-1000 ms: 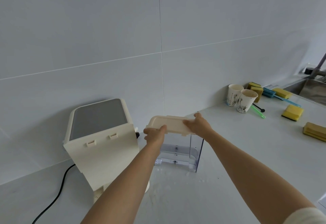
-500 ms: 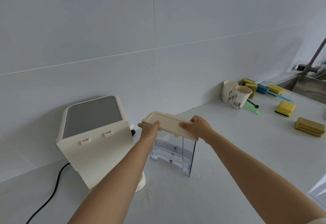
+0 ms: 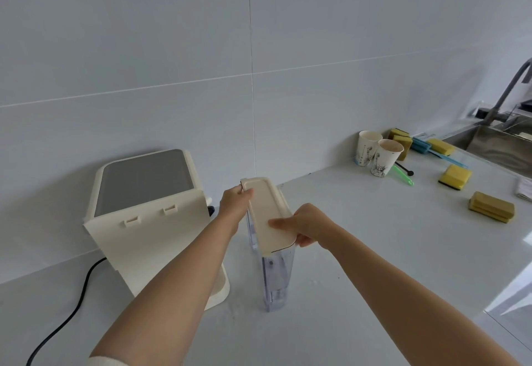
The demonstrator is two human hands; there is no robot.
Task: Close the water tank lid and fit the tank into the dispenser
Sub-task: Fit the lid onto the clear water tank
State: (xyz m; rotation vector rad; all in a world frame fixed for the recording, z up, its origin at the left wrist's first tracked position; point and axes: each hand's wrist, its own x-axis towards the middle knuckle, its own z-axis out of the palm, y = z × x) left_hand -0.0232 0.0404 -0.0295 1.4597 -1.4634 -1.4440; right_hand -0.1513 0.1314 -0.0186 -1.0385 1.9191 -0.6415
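on the white counter [image 3: 359, 236], just right of the cream dispenser [image 3: 149, 216], the clear water tank [image 3: 277, 276] stands upright with its narrow end toward the camera, and the cream lid [image 3: 266, 210] lies along its top; a thin dark gap shows under the near edge, so the lid looks laid on but, by my judgement, not yet pressed home. the step in hand is the closing of the lid. the left hand [image 3: 234, 207] pinches the far end of the lid, thumb on top and the other fingers hidden behind, while the right hand [image 3: 309, 226] is curled round the near right corner, thumb flat on the lid's top and fingers wrapped under the rim against the tank wall; both grips are narrow and closed on the lid, neither open. the next move likely calls for an even press downward along the near edge until the gap is gone, then a shift of grip to the tank body so it can be lifted and carried left to the dispenser's flat back panel, where two small clips show; how the tank seats there cannot be told from this view
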